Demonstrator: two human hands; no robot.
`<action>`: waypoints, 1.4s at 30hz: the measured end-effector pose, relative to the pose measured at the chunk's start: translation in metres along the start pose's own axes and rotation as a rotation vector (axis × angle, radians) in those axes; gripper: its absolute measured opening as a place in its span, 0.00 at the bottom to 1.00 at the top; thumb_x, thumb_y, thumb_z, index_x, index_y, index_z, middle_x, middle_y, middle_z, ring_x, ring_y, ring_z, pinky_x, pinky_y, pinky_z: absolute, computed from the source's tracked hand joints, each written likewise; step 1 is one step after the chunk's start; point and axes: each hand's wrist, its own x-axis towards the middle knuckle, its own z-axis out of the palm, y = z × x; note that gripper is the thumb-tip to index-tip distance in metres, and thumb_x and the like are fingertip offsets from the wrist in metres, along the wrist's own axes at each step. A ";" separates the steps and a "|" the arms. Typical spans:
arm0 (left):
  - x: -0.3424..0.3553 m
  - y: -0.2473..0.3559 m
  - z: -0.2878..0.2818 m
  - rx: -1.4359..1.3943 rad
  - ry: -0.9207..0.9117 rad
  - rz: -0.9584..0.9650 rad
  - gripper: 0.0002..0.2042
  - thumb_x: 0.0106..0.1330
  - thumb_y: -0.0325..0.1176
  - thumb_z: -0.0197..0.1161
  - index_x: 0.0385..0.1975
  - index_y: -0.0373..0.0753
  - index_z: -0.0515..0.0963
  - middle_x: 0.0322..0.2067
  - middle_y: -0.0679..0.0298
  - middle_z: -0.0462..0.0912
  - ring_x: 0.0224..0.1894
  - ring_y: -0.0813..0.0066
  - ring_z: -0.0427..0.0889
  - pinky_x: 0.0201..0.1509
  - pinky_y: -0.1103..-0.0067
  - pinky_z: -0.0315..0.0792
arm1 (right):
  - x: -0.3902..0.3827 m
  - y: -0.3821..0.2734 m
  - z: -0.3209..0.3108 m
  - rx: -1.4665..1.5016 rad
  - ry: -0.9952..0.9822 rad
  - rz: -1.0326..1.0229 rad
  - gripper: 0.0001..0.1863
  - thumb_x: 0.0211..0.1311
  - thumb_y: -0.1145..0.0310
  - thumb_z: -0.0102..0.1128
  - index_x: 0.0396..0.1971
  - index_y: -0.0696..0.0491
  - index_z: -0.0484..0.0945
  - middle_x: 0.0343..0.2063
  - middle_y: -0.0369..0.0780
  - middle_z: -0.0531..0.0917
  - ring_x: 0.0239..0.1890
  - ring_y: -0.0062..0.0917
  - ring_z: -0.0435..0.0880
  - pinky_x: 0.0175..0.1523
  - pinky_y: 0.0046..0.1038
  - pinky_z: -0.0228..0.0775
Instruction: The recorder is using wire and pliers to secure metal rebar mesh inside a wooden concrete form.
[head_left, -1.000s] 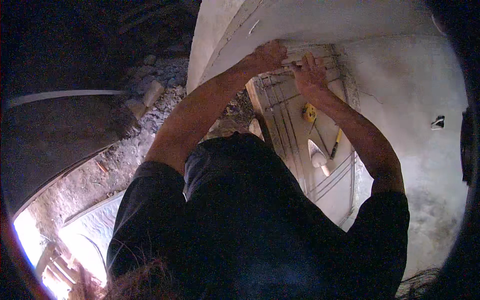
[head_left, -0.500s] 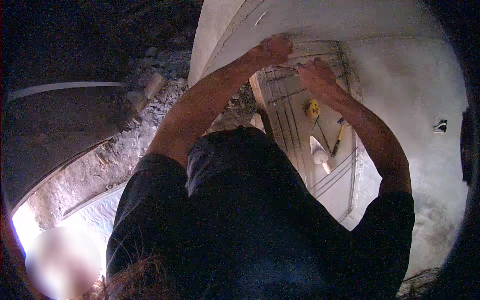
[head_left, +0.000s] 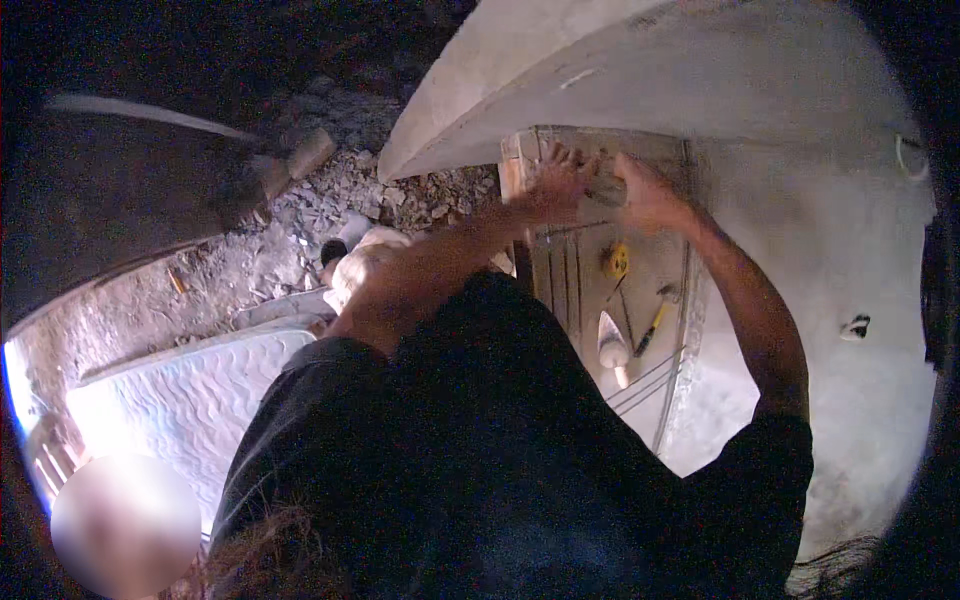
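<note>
Both my hands reach to the far end of a wooden-edged form (head_left: 520, 170) with dark steel bars (head_left: 572, 275) laid across it. My left hand (head_left: 565, 183) is over the bars, its fingers apart and slightly blurred. Close beside it, my right hand (head_left: 648, 195) is closed, fingers pointing toward the left; what it grips, if anything, is too dim to make out. Nearer me in the form lie a round yellow tape measure (head_left: 615, 261), a pointed trowel (head_left: 611, 343) with a pale handle, and a hammer (head_left: 655, 325) with a yellow-and-black handle.
A curved plastered concrete edge (head_left: 440, 110) overhangs the far side. Pale plastered wall (head_left: 800, 250) stands on the right. Broken rubble (head_left: 385, 195) covers the left ground, beside a pale mattress (head_left: 190, 400). A light-coloured bundle (head_left: 365, 262) sits near my left forearm.
My view has shifted, bringing more of the mattress and form's far end into sight. My left hand's fingers have spread, and both hands are closer together.
</note>
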 end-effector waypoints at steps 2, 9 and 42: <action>0.000 0.011 0.000 -0.055 0.078 -0.123 0.42 0.47 0.44 0.61 0.59 0.34 0.46 0.53 0.46 0.59 0.59 0.51 0.54 0.64 0.65 0.41 | 0.000 -0.005 0.002 -0.124 0.167 -0.185 0.33 0.34 0.66 0.64 0.46 0.59 0.63 0.28 0.44 0.74 0.28 0.32 0.76 0.31 0.33 0.68; 0.025 0.009 0.027 -0.197 0.243 -0.323 0.28 0.54 0.35 0.53 0.53 0.29 0.55 0.49 0.44 0.64 0.56 0.54 0.61 0.58 0.68 0.57 | -0.015 -0.029 0.009 -0.875 0.448 -0.203 0.23 0.49 0.71 0.53 0.48 0.55 0.64 0.42 0.47 0.68 0.46 0.35 0.67 0.49 0.38 0.58; 0.039 0.022 0.010 -0.252 0.085 -0.209 0.16 0.48 0.34 0.57 0.39 0.40 0.71 0.36 0.56 0.74 0.41 0.60 0.74 0.45 0.65 0.67 | -0.005 0.041 0.028 -0.656 0.195 -0.047 0.19 0.53 0.71 0.46 0.47 0.57 0.64 0.31 0.48 0.76 0.34 0.39 0.75 0.39 0.33 0.68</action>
